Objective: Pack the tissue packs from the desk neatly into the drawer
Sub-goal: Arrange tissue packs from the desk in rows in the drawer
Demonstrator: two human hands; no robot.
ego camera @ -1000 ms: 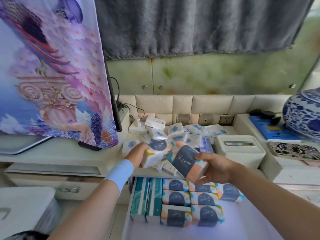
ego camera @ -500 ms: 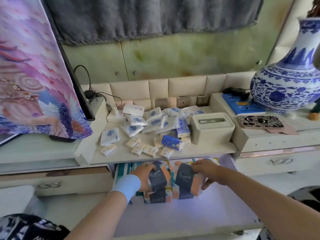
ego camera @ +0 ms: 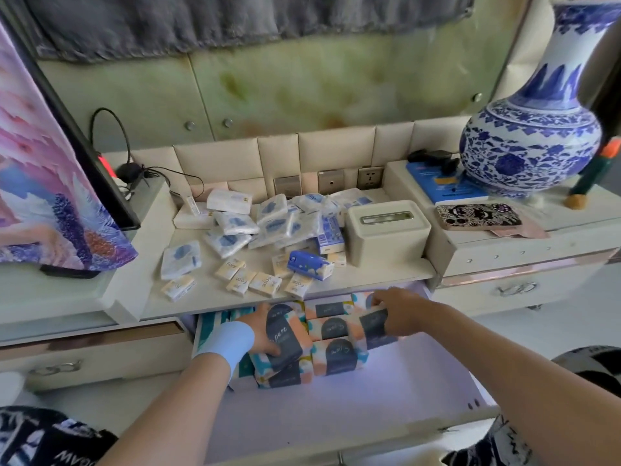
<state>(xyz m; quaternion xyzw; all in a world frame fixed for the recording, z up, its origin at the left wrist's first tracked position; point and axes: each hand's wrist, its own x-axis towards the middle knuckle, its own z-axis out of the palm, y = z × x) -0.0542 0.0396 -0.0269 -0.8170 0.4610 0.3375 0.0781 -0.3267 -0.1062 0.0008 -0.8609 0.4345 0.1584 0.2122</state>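
Note:
The drawer [ego camera: 386,408] under the desk stands pulled out, with colourful tissue packs [ego camera: 337,356] in rows at its back left. My left hand [ego camera: 260,334], above a blue wristband, grips a dark-labelled tissue pack [ego camera: 285,336] that lies on top of the packs at the left. My right hand [ego camera: 398,311] holds another dark-labelled pack [ego camera: 374,326] at the right end of the rows. Many small white and blue tissue packs [ego camera: 268,223] lie piled on the desk [ego camera: 376,275], with small cream packs [ego camera: 240,280] near its front edge.
A cream tissue box [ego camera: 386,232] stands on the desk at the right. Teal striped packs [ego camera: 215,326] fill the drawer's left side. A blue-and-white vase [ego camera: 534,129], a phone [ego camera: 479,216] and a blue book sit on the right cabinet. A patterned cloth [ego camera: 40,183] covers a screen at left.
Both hands have gone down from above the desk into the drawer with their packs. The left pack now lies on the stacked ones, the right pack at the row's right end.

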